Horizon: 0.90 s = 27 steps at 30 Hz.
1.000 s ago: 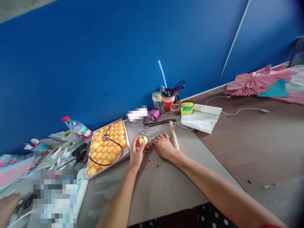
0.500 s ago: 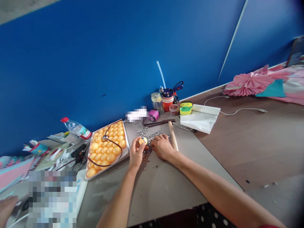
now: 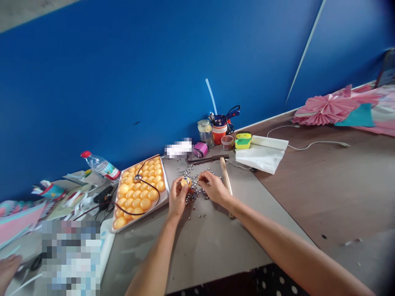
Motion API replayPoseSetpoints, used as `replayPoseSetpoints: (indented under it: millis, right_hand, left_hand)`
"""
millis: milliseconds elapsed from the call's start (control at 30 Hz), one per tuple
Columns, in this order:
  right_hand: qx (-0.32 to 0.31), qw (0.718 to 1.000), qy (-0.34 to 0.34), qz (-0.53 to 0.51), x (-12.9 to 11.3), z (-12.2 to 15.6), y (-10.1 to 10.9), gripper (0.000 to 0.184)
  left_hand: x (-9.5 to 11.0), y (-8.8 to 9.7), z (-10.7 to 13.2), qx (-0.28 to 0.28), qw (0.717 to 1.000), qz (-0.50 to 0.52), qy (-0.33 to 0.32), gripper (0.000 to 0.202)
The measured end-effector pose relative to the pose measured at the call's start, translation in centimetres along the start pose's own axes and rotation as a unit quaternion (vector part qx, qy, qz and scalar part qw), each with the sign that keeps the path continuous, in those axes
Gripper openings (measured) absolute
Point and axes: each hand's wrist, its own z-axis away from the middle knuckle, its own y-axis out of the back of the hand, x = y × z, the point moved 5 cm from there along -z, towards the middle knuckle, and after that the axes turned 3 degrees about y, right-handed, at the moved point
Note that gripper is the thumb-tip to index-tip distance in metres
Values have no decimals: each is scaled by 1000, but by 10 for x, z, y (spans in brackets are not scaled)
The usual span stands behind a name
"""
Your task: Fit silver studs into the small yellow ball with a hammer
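My left hand (image 3: 177,196) is closed around a small round yellow piece (image 3: 185,182) with a dark and silvery spot on its face, held up over the table. Just to its right, my right hand (image 3: 212,186) is closed, thumb and fingers pinched together above the beads; anything between the fingertips is too small to make out. Under and around both hands lies a scatter of small shiny silver beads (image 3: 194,196). A wooden stick (image 3: 226,176) lies beside my right hand, partly hidden behind the wrist.
Left of my hands lies a yellow bubble-patterned box (image 3: 138,193) with a dark cord across it. Behind it lies a bottle (image 3: 103,166). Toward the wall stand a jar (image 3: 205,133), red cups (image 3: 219,135) and a yellow container (image 3: 243,141). Another person's hand (image 3: 9,269) shows at far left.
My right hand has lifted slightly off the beads, its fingers drawn together closer to the yellow piece. My left hand still holds the piece, now tilted a little differently.
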Motion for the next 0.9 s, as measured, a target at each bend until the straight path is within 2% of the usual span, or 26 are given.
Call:
replayPoseSetpoints:
  millis: [67,167,300,433,633,900]
  right_hand:
    - [-17,993,-44,-104,3,0,-4,10]
    - [-38,967,-91,-236,5,1,-11,17]
    - [-56,933,-116,-335,4,3,-16,17]
    - [-72,924,-117,-356,2,6,-21,16]
    - [-65,940,-96,-322,3,7,-23,13]
    - [-64,947,-109,-296,2,8,-22,17]
  left_hand:
    - [0,0,0,0,1000,8,1,43]
    - [-1,1,-1,3,1000,19,2,43]
    - [-1,-1,0,-5,999,34,-1,41]
    - [-2,-2,0,-15,999,39,-1,43]
    - [-4,-2,1,-20,1000,18,-3,43]
    - [-3,-7,4,-39,999,23,-2,39]
